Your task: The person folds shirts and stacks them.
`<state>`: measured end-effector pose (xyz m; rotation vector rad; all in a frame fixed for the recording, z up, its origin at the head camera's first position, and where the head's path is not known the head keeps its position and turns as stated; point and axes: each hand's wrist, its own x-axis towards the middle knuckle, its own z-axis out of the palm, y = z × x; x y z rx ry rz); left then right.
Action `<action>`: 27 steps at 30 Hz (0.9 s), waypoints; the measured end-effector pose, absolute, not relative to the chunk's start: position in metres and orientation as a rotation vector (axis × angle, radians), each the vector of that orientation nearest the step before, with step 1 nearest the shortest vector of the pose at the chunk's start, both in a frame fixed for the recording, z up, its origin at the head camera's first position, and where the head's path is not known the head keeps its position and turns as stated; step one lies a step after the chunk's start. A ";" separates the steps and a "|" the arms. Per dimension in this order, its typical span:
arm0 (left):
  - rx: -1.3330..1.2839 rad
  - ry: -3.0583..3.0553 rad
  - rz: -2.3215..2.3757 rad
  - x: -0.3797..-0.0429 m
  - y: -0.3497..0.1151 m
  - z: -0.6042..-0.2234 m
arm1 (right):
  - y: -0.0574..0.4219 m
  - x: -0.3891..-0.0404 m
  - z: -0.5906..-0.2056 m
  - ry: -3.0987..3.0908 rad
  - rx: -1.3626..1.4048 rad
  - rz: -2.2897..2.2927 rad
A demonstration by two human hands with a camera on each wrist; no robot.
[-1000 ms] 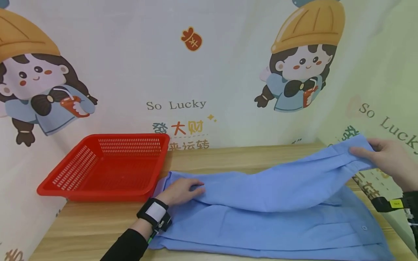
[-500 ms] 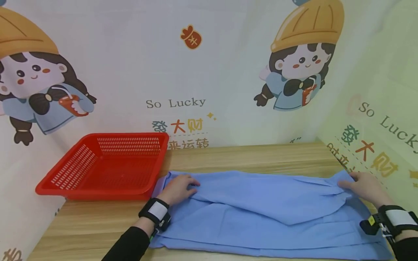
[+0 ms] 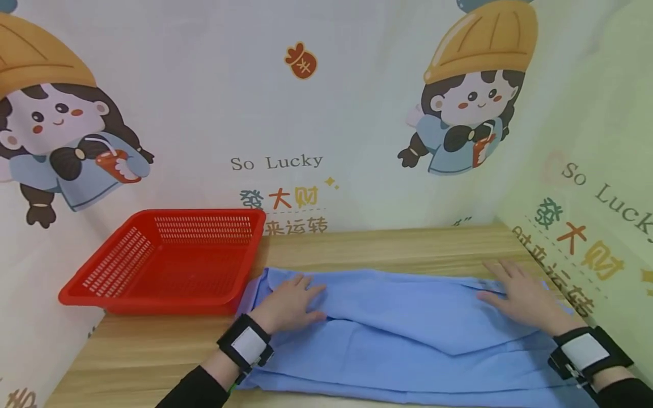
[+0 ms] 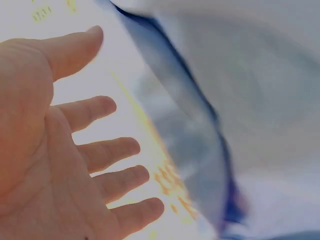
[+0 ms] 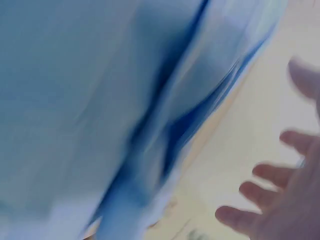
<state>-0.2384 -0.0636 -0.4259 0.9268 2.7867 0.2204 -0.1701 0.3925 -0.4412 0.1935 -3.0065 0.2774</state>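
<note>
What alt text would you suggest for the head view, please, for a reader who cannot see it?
A person's left hand and right hand, fingers spread, are over a folded blue cloth on a wooden table. Left of the cloth sits a red perforated basket; behind is a pale backdrop with cartoon figures.

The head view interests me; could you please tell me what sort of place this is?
Probably a makeshift indoor workspace: a light-blue cloth lies on a pale wood-grained table, and a white cartoon-printed backdrop rises close behind. What lies beyond is hidden.
</note>
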 end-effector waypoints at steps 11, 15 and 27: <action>0.921 2.657 0.222 -0.194 -0.047 -0.455 | 0.347 -0.164 -0.475 -3.290 0.206 0.512; 0.903 2.622 0.176 -0.200 -0.049 -0.468 | 0.345 -0.169 -0.479 -3.361 0.186 0.541; 0.991 2.563 0.042 -0.251 -0.040 -0.468 | 0.318 -0.161 -0.477 -3.447 0.042 0.613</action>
